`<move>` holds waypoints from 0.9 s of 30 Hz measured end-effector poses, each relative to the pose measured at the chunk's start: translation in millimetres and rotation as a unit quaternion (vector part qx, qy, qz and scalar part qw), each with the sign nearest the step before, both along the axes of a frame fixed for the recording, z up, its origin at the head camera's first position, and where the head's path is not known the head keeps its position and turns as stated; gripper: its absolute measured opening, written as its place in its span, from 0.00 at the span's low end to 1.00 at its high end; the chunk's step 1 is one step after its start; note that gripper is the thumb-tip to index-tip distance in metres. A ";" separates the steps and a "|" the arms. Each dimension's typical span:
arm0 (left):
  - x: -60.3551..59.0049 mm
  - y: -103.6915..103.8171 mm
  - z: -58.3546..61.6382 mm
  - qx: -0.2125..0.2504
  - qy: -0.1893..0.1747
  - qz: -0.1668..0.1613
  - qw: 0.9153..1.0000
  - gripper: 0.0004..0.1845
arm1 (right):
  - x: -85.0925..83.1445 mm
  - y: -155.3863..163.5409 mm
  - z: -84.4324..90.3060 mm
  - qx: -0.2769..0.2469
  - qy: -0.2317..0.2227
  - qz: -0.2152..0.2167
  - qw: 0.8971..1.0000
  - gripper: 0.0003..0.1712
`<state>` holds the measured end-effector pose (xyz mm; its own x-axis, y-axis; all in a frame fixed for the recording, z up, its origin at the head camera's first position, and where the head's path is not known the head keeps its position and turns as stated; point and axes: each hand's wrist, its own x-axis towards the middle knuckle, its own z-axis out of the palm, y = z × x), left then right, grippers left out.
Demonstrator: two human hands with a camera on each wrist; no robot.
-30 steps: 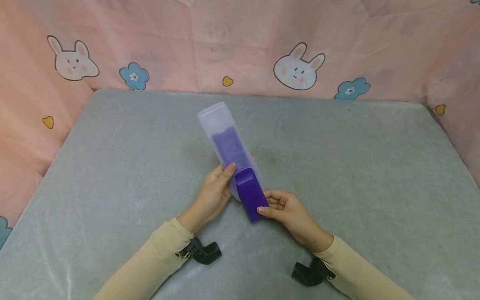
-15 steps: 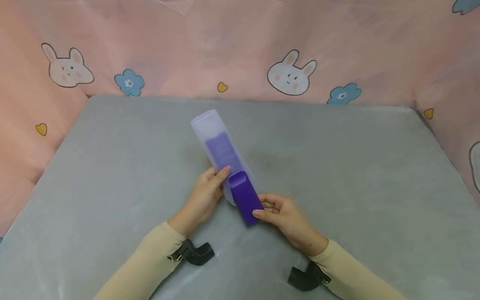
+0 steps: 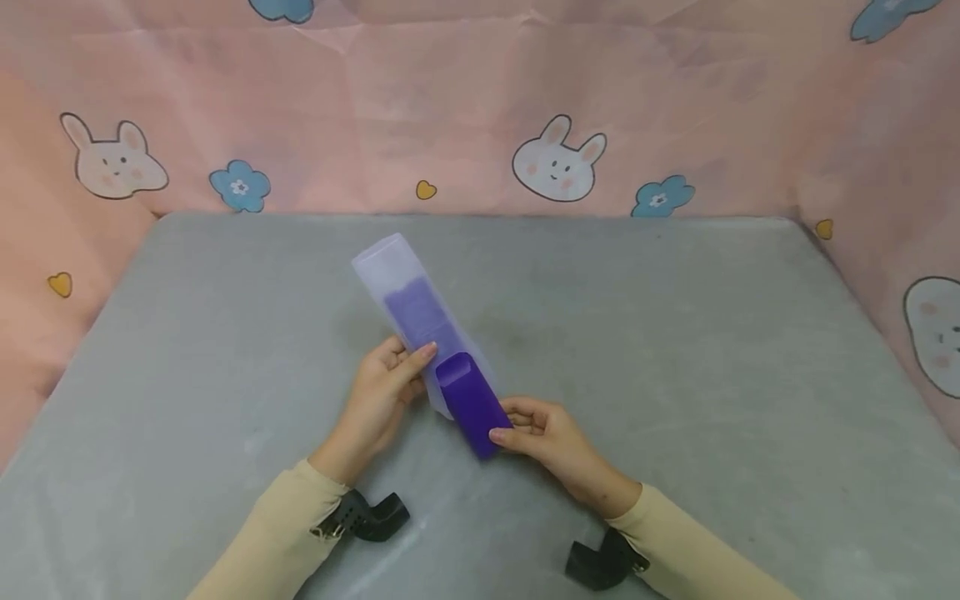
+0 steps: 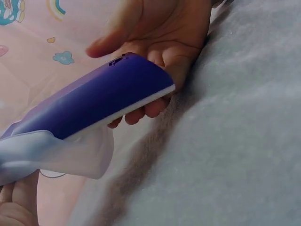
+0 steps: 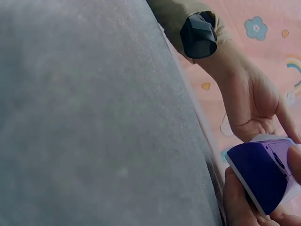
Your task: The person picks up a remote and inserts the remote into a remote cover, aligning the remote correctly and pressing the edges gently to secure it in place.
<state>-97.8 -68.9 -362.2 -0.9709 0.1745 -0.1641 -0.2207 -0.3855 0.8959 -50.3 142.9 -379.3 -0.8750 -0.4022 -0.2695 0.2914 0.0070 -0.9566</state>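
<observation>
A long slim object is held at a slant over the table, its upper part inside a frosted translucent sleeve [image 3: 377, 257] and its dark purple handle [image 3: 474, 408] sticking out of the lower end. A paler purple part shows through the sleeve. My left hand [image 3: 371, 408] grips the sleeve just above the handle, thumb on top and fingers mostly hidden beneath. With my right hand [image 3: 551, 442] I pinch the handle near its free end, thumb on its upper face. In the right wrist view, the handle [image 5: 258, 176] shows a flat end face with a white edge.
A grey cloth-covered table [image 3: 675, 358] lies under both hands. Behind it hangs a pink curtain [image 3: 450, 100] printed with rabbits, flowers and hearts. Black wrist cameras [image 3: 375, 517] are strapped over beige sleeves [image 3: 258, 542].
Both hands and the object drift left and slightly down in the head view, along with the table and curtain. Both hands keep the same hold, and the sleeve stays over the upper part.
</observation>
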 end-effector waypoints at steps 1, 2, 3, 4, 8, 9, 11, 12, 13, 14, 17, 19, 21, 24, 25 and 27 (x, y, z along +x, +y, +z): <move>-0.7 0.4 0.7 0.001 0.002 0.001 1.000 0.15 | -0.3 0.2 0.5 0.001 0.001 -0.003 1.000 0.25; -1.3 0.8 1.4 0.003 0.004 0.002 1.000 0.15 | -0.6 0.3 0.7 0.002 0.001 -0.005 1.000 0.24; -1.6 1.1 2.0 0.003 0.006 0.003 1.000 0.15 | -0.7 0.2 0.9 0.003 0.002 -0.006 1.000 0.23; -1.8 1.4 2.5 0.002 0.008 0.003 1.000 0.15 | -0.9 0.0 0.8 0.003 0.002 -0.007 1.000 0.23; -0.7 2.6 2.7 -0.019 0.012 -0.010 1.000 0.16 | -0.5 -1.1 -0.8 0.004 -0.001 -0.004 1.000 0.21; -0.2 2.8 2.4 -0.027 0.013 -0.015 0.999 0.16 | -0.2 -1.2 -1.2 0.003 0.000 -0.003 1.000 0.20; 0.6 3.5 1.6 -0.036 0.014 -0.025 0.999 0.17 | 0.1 -1.3 -2.0 -0.007 -0.001 -0.002 1.000 0.20; 1.1 4.1 1.3 -0.038 0.013 -0.028 0.999 0.17 | 0.1 -1.4 -2.4 -0.013 -0.002 -0.001 1.000 0.20; 1.6 4.8 1.3 -0.041 0.014 -0.031 0.999 0.18 | 0.3 -1.0 -2.6 -0.018 -0.003 0.000 1.000 0.20; 2.0 5.4 1.1 -0.042 0.014 -0.034 0.998 0.18 | 0.3 -0.8 -2.7 -0.024 -0.004 0.000 1.000 0.21; 3.2 6.9 1.2 -0.044 0.016 -0.042 0.998 0.18 | 0.3 -0.4 -3.0 -0.041 -0.009 0.000 0.999 0.21; 3.7 7.1 1.1 -0.043 0.018 -0.046 0.998 0.19 | 0.2 -0.5 -3.3 -0.050 -0.010 0.000 0.999 0.21; 4.1 7.3 0.7 -0.042 0.019 -0.049 0.998 0.19 | 0.2 -0.8 -3.9 -0.062 -0.009 -0.002 0.998 0.21; 4.5 8.1 0.3 -0.042 0.018 -0.050 0.998 0.19 | 0.3 -1.2 -5.0 -0.076 -0.010 -0.005 0.997 0.21; 4.7 8.4 0.1 -0.041 0.018 -0.050 0.998 0.19 | 0.3 -1.2 -5.4 -0.080 -0.011 -0.006 0.997 0.21; 4.8 9.2 -0.8 -0.041 0.019 -0.054 0.998 0.19 | 0.4 -1.4 -5.9 -0.086 -0.014 -0.010 0.996 0.21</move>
